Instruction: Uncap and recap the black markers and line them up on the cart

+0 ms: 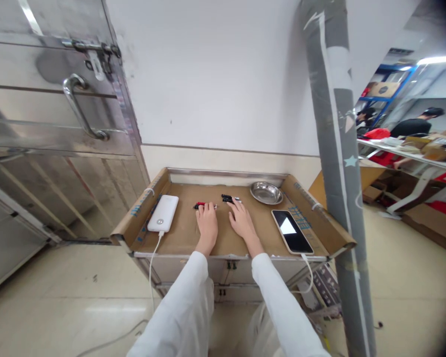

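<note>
My left hand (pixel 207 225) rests palm down on the brown cardboard-covered top (pixel 186 243) of a cart. Its outstretched fingertips lie on slim red-and-black pens (pixel 198 205), partly hidden under them. Beside it, my right hand (pixel 242 222) is also palm down, with its thumb apart from the fingers. Those fingertips touch slim black pens (pixel 226 197), which lie roughly crosswise. How many pens each hand covers cannot be made out. Neither hand is lifting anything.
A white power bank (pixel 163 213) with a cable lies left; a phone (pixel 292 231) with a cable lies right. A round metal dish (pixel 266 193) sits at the back right. A grey wrapped pole (pixel 336 148) stands close on the right. People work at a table (pixel 412 153) beyond.
</note>
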Demonstrator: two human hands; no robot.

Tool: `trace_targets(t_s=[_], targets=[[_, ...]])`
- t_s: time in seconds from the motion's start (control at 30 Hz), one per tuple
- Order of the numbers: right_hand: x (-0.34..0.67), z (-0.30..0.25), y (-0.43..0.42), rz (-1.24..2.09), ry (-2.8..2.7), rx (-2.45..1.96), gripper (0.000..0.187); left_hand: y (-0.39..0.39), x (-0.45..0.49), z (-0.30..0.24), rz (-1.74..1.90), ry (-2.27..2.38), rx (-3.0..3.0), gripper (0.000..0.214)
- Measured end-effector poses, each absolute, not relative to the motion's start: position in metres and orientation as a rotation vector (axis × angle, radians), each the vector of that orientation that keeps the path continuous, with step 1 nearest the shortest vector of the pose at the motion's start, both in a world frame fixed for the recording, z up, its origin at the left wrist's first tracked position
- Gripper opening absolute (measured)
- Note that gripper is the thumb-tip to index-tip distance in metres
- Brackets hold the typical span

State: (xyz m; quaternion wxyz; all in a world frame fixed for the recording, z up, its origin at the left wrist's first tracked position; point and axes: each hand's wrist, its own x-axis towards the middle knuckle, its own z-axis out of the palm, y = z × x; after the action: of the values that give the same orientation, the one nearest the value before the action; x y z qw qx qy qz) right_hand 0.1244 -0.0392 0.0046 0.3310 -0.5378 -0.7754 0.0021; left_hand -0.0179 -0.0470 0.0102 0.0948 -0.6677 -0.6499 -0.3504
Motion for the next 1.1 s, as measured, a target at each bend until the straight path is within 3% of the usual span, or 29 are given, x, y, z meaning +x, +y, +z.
trace_targets(t_s=[0.33,0.57,1.1], targets=[[0.121,0.003,-0.026,-0.132,-2.001,-1.501,0.032,-0.043,-0.015,0.006,-0.948,-1.979,-2.055,0.031],[0.131,0.002,-0.024,-0.254,-1.835,-1.644,0.028,-0.027,0.001,0.003,-0.932,-1.639,-2.382,0.019],[0.133,0.003,-0.023,-0.175,-1.859,-1.813,0.020,-0.006,0.009,-0.003,-1.026,-1.785,-2.436,0.014]])
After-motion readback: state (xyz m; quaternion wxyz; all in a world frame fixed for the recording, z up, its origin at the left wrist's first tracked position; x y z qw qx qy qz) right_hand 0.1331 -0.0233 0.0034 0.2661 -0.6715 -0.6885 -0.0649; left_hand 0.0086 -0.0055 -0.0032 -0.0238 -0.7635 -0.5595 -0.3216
